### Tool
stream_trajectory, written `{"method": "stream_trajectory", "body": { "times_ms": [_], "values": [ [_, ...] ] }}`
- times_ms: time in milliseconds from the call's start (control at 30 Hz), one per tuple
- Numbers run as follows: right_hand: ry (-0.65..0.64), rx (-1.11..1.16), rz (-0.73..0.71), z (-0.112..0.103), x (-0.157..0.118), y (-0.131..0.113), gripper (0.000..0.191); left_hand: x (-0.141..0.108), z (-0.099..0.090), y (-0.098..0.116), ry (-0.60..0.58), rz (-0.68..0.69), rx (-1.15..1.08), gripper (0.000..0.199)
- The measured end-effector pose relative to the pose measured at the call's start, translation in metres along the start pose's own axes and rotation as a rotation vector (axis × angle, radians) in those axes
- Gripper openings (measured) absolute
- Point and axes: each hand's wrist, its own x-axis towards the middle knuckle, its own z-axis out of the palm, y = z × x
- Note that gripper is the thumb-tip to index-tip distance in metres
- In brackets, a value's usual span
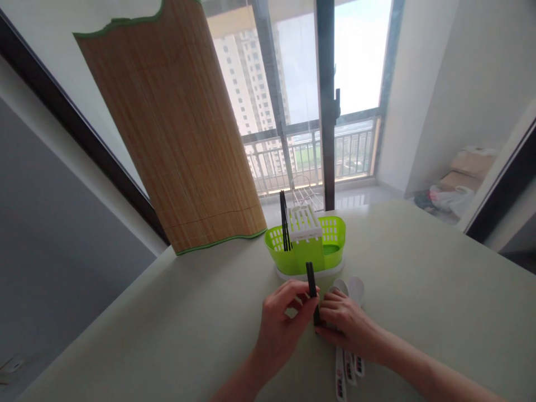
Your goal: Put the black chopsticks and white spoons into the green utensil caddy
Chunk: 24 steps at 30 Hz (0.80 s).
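A few black chopsticks stand bunched together, tilted slightly, in front of the basket. My left hand pinches them around the middle between thumb and fingers. Lower down, my right hand is closed at their bottom ends, its fingers partly hiding them. Beneath and beside that hand lie several white spoons, with printed handles pointing toward me. Just beyond my hands sits a bright green cutlery basket with a white slatted divider top. More black chopsticks lean upright in its left compartment.
Everything rests on a pale table. A bamboo mat with green edging stands at the back left. Behind the basket is a thin wire rack. Past the table are a glass sliding door and cardboard boxes.
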Motion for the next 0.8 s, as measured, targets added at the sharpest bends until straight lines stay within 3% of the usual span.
{"method": "stream_trajectory", "body": {
  "times_ms": [233,367,467,533,633,800],
  "values": [
    [-0.016,0.013,0.023,-0.005,-0.001,0.000,0.005,0.004,-0.027,0.019,0.056,0.111,0.125,0.010],
    [-0.011,0.052,0.049,-0.011,-0.001,0.000,0.021,0.019,-0.060,0.029,0.358,0.148,0.056,0.013],
    [-0.025,0.046,0.053,-0.011,-0.001,0.001,0.022,0.045,-0.082,0.032,0.629,0.233,0.035,0.013],
    [-0.029,0.036,0.053,-0.010,-0.001,0.002,0.020,0.066,-0.092,0.027,0.727,0.266,0.044,0.017],
    [-0.031,0.025,0.048,-0.008,-0.001,0.003,0.017,0.094,-0.096,0.007,0.720,0.214,0.055,0.023],
    [-0.031,0.024,0.044,-0.007,-0.001,0.003,0.014,0.121,-0.080,-0.038,0.504,0.063,0.145,0.027]
  ]
}}
